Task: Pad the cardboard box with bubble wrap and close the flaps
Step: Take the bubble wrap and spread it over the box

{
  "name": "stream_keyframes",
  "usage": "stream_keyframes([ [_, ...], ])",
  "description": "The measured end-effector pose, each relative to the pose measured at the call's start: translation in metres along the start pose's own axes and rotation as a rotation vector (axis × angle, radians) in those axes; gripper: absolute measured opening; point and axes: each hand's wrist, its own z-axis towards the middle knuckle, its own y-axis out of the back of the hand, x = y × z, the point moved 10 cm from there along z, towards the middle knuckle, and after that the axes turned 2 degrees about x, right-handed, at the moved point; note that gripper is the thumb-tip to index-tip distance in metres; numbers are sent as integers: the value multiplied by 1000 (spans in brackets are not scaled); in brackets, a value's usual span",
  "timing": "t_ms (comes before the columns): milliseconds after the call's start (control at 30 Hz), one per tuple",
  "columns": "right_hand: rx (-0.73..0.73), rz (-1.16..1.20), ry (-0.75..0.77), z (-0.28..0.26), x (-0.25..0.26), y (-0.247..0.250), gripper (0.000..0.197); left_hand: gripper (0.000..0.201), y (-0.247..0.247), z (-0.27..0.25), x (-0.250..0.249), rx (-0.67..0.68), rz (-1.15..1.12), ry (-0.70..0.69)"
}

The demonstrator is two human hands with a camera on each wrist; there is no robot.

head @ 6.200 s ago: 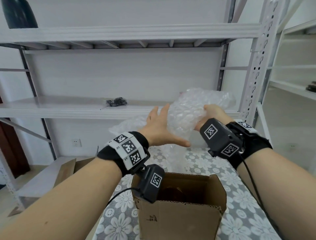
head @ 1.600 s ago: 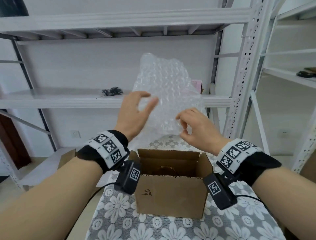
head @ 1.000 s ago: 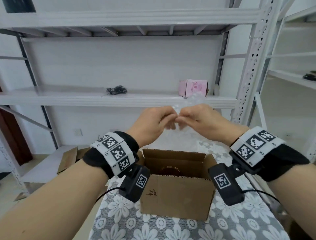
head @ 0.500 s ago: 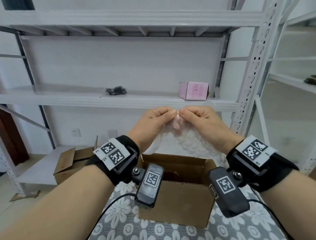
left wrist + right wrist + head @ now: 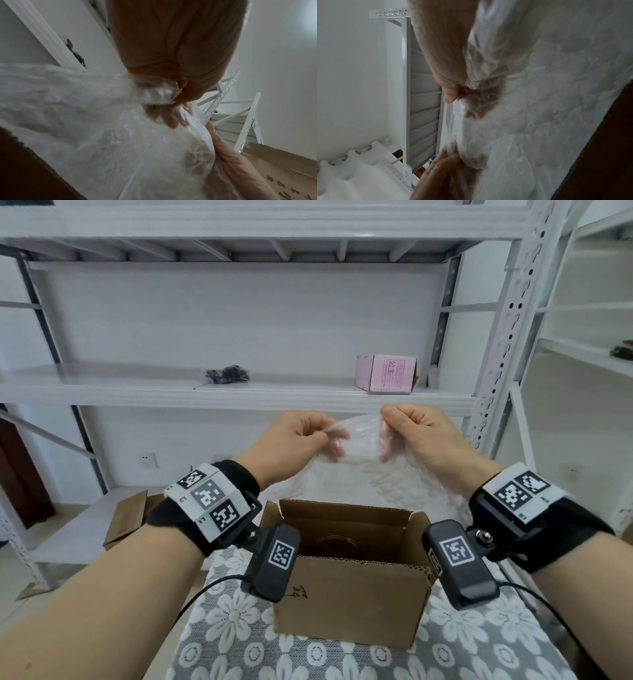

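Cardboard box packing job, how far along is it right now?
Done: a round brown item already sits inside the open cardboard box. In hand: the left hand and right hand each pinch the top edge of the bubble wrap, holding the sheet spread above and behind the box. Left: no wrap is inside yet, and the flaps stand open.
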Motion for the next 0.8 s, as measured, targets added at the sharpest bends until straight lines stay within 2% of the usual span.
stream_keyframes([
  [133, -38, -31, 2, 0, -5, 5, 39, 26, -3, 0, 2, 16, -97, 8],
  [267, -102, -99, -16, 0, -8, 9, 40, 25, -1, 2, 7, -29, -104, 23],
  [367, -135, -113, -24, -2, -5, 10, 43, 11, -8, 1, 3, 41, -63, 17],
  [433, -114, -125, -53, -6, 0, 6, 45, 18, -21, -1, 2, 133, 145, 13],
  [467, -97, -172, -74, -8, 1, 4, 51, 16, -24, 0, -1, 123, 387, -37],
  [533, -55, -269, -132, -12, -1, 0, 67, 16, -17, 0, -16, -99, 848, -183],
  [567, -63, -307, -164, -9, -7, 4, 70, 22, -12, -3, -23, -226, 935, -229],
  [633, -110, -381, -224, -4, -19, 18, 70, 35, -4, -11, -30, -334, 891, -312],
  [733, -156, -384, -466, -11, -57, 46, 117, 42, 7, -20, -32, -448, 811, -411],
  [767, -107, -288, -557, -18, -75, 45, 121, 41, 9, -19, -31, -456, 789, -395],
  [800, -36, -156, -620, -24, -87, 36, 111, 40, 8, -16, -28, -445, 758, -365],
])
